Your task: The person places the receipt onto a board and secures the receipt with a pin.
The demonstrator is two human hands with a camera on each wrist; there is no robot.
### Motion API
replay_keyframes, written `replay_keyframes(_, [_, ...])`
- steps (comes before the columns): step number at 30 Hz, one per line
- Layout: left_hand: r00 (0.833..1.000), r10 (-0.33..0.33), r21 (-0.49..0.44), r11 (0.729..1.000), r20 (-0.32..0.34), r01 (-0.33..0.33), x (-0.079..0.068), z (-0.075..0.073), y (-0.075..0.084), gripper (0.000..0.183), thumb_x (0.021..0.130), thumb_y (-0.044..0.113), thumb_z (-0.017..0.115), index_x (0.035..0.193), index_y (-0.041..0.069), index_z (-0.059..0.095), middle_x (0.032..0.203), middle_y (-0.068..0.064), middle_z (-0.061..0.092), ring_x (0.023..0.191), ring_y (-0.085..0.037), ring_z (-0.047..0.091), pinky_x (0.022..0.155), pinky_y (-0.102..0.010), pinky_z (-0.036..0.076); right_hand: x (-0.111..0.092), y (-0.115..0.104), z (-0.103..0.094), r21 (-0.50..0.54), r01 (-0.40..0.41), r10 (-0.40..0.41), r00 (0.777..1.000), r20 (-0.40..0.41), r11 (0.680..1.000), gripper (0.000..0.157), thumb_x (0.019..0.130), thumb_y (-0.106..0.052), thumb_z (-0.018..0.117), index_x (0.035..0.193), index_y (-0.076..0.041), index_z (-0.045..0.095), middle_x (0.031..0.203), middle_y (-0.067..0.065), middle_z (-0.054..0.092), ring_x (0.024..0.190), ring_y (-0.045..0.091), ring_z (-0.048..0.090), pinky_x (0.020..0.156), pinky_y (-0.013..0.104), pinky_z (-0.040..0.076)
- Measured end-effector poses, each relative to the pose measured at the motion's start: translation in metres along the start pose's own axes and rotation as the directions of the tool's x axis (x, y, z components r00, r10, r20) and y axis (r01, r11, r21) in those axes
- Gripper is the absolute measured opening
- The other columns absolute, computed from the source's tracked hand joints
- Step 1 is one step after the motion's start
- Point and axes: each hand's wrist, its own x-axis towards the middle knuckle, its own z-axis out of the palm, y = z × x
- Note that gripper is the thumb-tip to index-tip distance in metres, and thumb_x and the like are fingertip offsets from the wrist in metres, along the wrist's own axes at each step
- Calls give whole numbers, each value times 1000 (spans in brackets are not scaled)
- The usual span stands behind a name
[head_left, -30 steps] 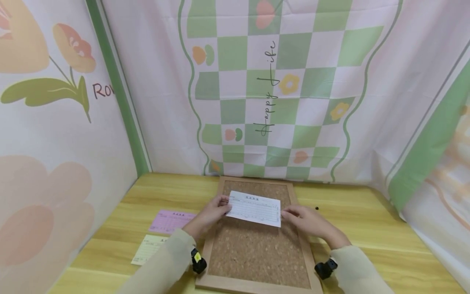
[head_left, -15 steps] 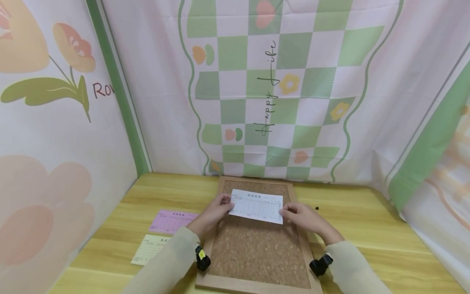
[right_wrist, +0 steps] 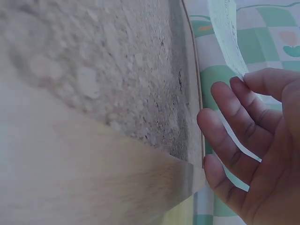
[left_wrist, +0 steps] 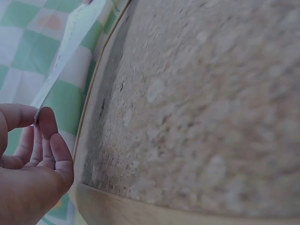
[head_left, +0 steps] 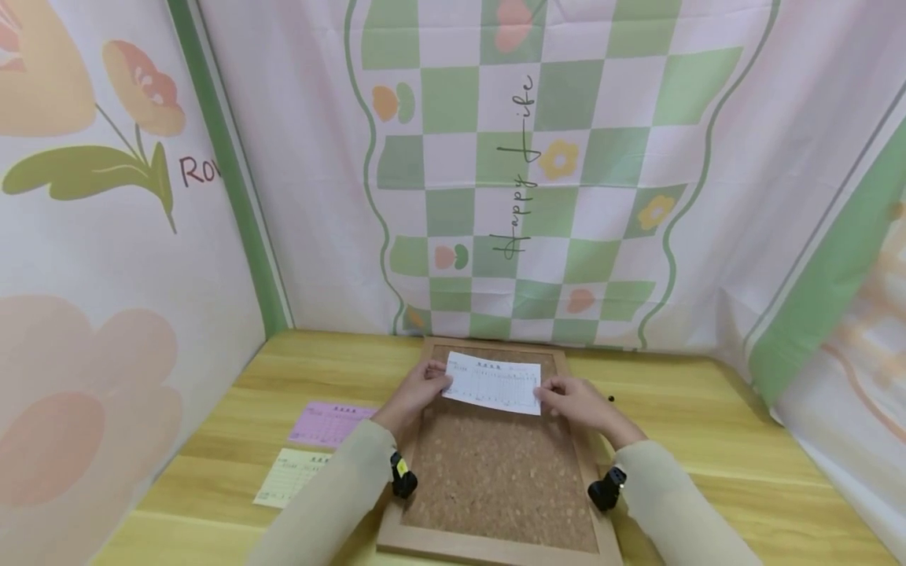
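A white printed form slip (head_left: pixel 492 383) is held up over the far part of a wood-framed cork board (head_left: pixel 499 479). My left hand (head_left: pixel 419 393) pinches its left edge between thumb and fingertips. At the opposite edge, my right hand (head_left: pixel 576 405) pinches the slip the same way. Both wrist views show the paper slightly bowed and clear of the cork, each hand's thumb and index finger meeting at its edge. In the right wrist view the other fingers (right_wrist: pixel 229 131) hang loosely bent near the frame.
To the left of the board, a pink form slip (head_left: pixel 329 424) and a yellow form slip (head_left: pixel 286 478) lie on the wooden table (head_left: pixel 226 464), partly covered by the left sleeve. A small black object (head_left: pixel 612 398) sits right of the board. A checkered curtain (head_left: pixel 513 196) hangs behind.
Both hands have carried the white slip forward, toward the far end of the cork board. The pink and yellow slips have stayed put.
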Motion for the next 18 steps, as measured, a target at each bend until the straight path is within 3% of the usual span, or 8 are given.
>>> replay_keyframes(9, [998, -60, 6, 998, -17, 60, 12, -1, 0, 28, 95, 18, 67, 117, 4, 58, 107, -11, 62, 90, -21, 60, 74, -32, 48, 14, 1, -1, 27, -37, 37, 999, 3, 999, 29, 104, -27, 55, 89, -4, 65, 85, 11, 66, 78, 27, 63, 69, 39, 51])
replay_keyframes(18, [992, -91, 54, 994, -85, 95, 27, 2, -4, 28, 95, 19, 67, 119, 6, 60, 107, -9, 63, 89, -20, 59, 73, -30, 47, 26, 7, 0, 21, -78, 79, 997, -22, 997, 31, 103, -27, 57, 88, -2, 66, 83, 10, 66, 74, 23, 62, 68, 37, 51])
